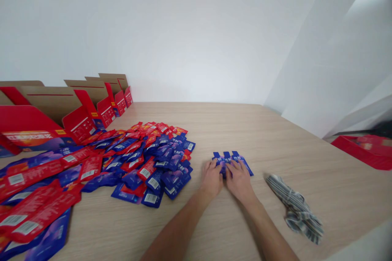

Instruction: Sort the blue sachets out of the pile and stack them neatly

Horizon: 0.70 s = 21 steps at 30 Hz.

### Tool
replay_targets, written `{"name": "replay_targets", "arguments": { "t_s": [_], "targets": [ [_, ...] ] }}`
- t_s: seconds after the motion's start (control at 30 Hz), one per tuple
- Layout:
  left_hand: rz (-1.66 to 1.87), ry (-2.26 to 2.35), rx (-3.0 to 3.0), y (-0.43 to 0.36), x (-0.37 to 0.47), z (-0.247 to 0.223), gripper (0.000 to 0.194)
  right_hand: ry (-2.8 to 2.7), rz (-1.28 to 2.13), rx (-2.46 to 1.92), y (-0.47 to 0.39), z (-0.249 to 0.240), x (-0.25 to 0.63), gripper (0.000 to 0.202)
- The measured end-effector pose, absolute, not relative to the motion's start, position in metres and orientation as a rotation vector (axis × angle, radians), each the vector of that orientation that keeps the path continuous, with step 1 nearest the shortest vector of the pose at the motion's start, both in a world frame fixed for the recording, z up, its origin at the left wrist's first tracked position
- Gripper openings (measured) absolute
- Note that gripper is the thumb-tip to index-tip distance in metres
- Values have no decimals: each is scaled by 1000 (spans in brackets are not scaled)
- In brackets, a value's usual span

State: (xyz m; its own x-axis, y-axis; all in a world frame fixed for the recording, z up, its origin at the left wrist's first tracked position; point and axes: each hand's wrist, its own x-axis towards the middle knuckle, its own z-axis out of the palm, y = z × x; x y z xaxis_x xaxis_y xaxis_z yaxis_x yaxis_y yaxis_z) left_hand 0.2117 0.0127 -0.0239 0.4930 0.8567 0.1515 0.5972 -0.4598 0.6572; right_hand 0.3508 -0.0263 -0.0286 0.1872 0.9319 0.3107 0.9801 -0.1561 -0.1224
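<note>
Three blue sachets (235,155) lie side by side on the table, their narrow tops pointing away from me. My left hand (212,177) rests over the left one, fingers stretched forward and touching it. Across the middle and right sachets lies my right hand (239,179), its fingers somewhat spread. The two thumbs come close together between the hands. Both hands cover the lower parts of the sachets, so what lies under the fingers is hidden.
Left of my hands spreads a heap of red and blue sachets (147,159). Opened red cardboard boxes (76,122) stand along the far left. A striped cloth bundle (294,204) lies on the wooden table (214,122) to the right. A red box (364,153) is beyond the right edge.
</note>
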Motion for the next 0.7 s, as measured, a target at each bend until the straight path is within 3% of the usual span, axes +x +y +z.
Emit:
{"name": "replay_targets", "arguments": {
  "t_s": [0.17, 0.37, 0.7],
  "targets": [
    [563, 1089, 2363, 9, 207, -22, 60, -1764, -189, -2319, -22, -30, 367, 45],
    [604, 1072, 2372, 11, 194, -23, 46, -1839, -46, -2373, -25, -40, 346, 48],
    [575, 1117, 2448, -9, 131, -13, 45, -1944, 26, -2242, -44, -26, 284, 47]
  ]
}}
